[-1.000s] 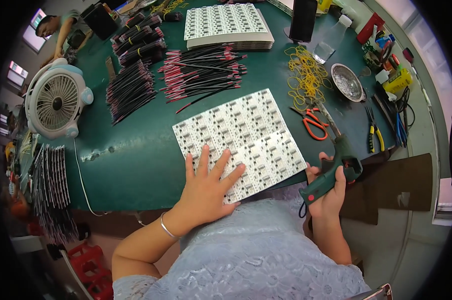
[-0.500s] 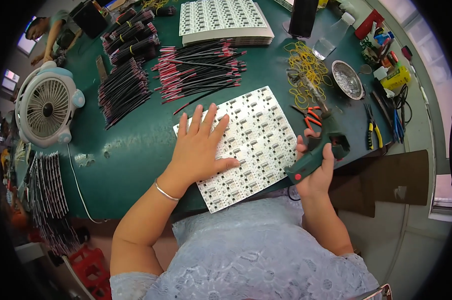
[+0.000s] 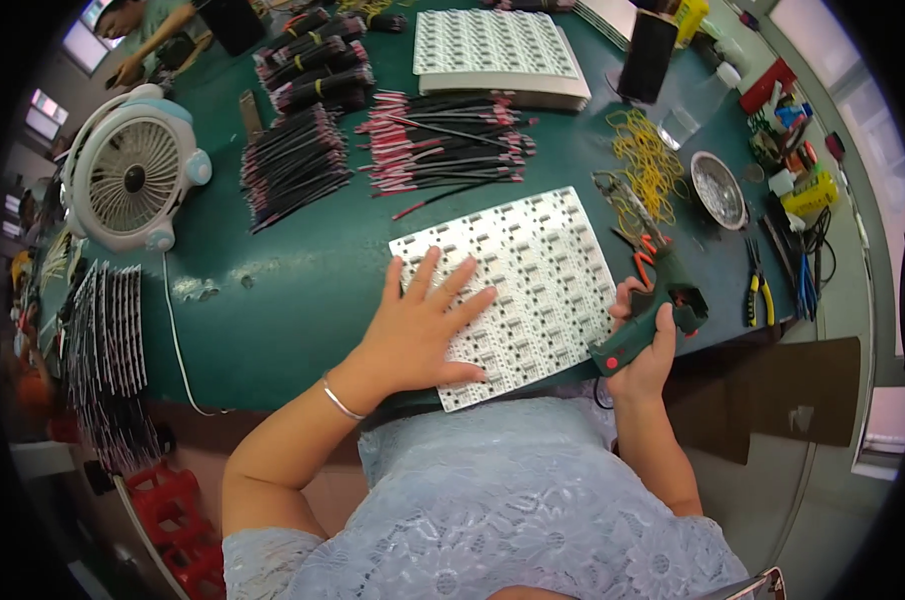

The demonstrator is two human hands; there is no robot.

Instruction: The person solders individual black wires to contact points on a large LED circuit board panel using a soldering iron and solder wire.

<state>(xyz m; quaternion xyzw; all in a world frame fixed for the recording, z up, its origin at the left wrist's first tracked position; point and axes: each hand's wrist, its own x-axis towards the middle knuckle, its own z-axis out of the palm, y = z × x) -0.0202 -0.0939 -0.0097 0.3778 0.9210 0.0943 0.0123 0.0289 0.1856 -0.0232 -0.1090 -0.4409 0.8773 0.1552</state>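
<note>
Left hand (image 3: 423,325) has slid up, now spread flat on white circuit-board panel (image 3: 533,270) at desk (image 3: 273,290) front edge; right hand (image 3: 645,350) stays wrapped around green glue gun (image 3: 648,322), lifted beside panel's right edge, apparently ready to apply.

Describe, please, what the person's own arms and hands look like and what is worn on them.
Both forearms are bare, with no gloves on either hand. The left hand has a thin silver bangle around the wrist. The right hand shows no ring or band that can be made out. The sleeves of a pale blue lace top end short, near the upper arm.
</note>
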